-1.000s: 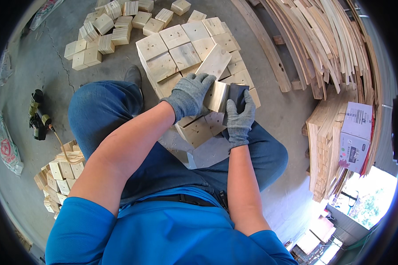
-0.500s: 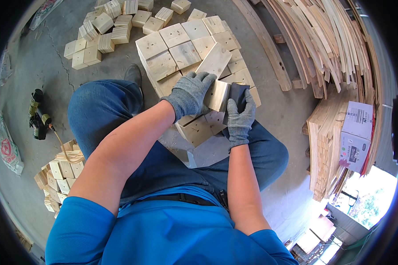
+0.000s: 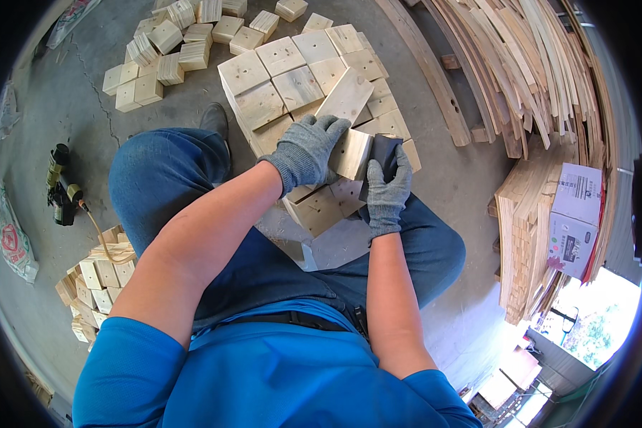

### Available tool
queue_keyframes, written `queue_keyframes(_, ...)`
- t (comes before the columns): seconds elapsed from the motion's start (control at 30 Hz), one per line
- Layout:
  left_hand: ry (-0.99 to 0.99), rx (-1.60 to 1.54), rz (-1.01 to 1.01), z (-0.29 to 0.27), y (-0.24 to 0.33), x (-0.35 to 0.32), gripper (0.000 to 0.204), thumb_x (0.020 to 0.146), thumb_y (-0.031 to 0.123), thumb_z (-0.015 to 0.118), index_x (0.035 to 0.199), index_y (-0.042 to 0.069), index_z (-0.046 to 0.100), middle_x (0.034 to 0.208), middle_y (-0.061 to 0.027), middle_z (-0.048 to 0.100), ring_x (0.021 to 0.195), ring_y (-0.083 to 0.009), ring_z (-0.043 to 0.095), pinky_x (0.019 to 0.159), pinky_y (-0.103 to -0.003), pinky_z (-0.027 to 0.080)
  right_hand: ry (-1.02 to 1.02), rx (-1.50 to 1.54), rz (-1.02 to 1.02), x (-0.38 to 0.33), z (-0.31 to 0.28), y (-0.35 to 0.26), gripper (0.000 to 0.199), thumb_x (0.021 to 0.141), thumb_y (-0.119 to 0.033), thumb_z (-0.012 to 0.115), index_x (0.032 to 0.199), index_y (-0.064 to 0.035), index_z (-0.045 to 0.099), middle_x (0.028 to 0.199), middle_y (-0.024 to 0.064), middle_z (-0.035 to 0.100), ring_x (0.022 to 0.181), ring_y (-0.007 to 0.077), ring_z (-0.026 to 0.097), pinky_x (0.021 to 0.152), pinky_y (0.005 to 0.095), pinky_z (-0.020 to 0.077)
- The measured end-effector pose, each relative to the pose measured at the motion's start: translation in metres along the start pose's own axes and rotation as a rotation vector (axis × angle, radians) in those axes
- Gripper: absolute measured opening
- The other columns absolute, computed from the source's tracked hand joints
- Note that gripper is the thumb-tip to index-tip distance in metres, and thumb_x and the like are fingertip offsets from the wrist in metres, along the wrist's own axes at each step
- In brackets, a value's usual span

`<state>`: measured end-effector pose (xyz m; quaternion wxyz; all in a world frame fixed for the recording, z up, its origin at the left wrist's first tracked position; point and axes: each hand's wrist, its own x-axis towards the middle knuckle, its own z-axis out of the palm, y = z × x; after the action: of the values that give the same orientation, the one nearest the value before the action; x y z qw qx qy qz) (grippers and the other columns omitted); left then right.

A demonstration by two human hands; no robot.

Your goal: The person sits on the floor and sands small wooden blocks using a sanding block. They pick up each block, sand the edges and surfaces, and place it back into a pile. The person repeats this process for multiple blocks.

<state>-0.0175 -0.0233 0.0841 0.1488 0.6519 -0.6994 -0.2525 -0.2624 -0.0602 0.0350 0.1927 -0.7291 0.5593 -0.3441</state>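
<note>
Both my hands wear grey knit gloves. My left hand [image 3: 305, 151] is closed round a pale wooden block [image 3: 351, 155] with a small hole in its face. Against that block's right end, my right hand [image 3: 390, 191] grips a dark sheet [image 3: 384, 150] that looks like sandpaper, folded over something with a light edge at its top. Under my hands is a pile of wooden blocks [image 3: 312, 214] packed side by side between my knees. One longer wooden piece [image 3: 347, 98] lies slanted on top of them, just beyond my left fingers.
More loose blocks [image 3: 165, 37] lie on the concrete floor at the far left. A nail gun [image 3: 63, 187] with a yellowish hose rests at left, near stacked blocks [image 3: 93, 289]. Long boards [image 3: 506, 64], a wood stack [image 3: 524, 235] and a carton [image 3: 574, 214] line the right side.
My right hand and the dark sheet have shifted very slightly against the block's end. My left hand keeps its hold in nearly the same place.
</note>
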Motion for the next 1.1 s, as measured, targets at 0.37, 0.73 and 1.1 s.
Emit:
queue_keyframes(0.37, -0.020, 0.012, -0.009, -0.0023, 0.0017, 0.0007, 0.107, 0.070, 0.037, 0.094, 0.161, 0.011, 0.044, 0.156, -0.0184, 0.053, 0.137, -0.0435, 0.055, 0.119, -0.048, 0.047, 0.013, 0.054, 0.027, -0.0023, 0.0010, 0.0040, 0.072, 0.088, -0.022, 0.089, 0.149, 0.0001, 0.058, 0.144, 0.0212, 0.063, 0.132, 0.0368, 0.063, 0.115, 0.0462, 0.0508)
queue_keyframes(0.73, -0.006, 0.018, 0.000, -0.0019, 0.0010, 0.0013, 0.109, 0.069, 0.037, 0.094, 0.161, 0.011, 0.043, 0.156, -0.0185, 0.054, 0.137, -0.0440, 0.055, 0.119, -0.048, 0.047, 0.009, 0.044, 0.042, -0.0019, 0.0012, 0.0054, 0.074, 0.088, -0.025, 0.090, 0.149, -0.0001, 0.058, 0.144, 0.0218, 0.063, 0.133, 0.0372, 0.063, 0.116, 0.0464, 0.0508)
queue_keyframes(1.1, -0.021, 0.015, -0.012, -0.0028, 0.0011, 0.0016, 0.108, 0.069, 0.032, 0.094, 0.162, 0.011, 0.043, 0.157, -0.0189, 0.053, 0.139, -0.0436, 0.054, 0.121, -0.048, 0.045, -0.011, 0.063, 0.059, -0.0003, -0.0003, 0.0008, 0.074, 0.088, -0.025, 0.089, 0.151, -0.0006, 0.057, 0.146, 0.0215, 0.062, 0.134, 0.0372, 0.062, 0.117, 0.0466, 0.0497)
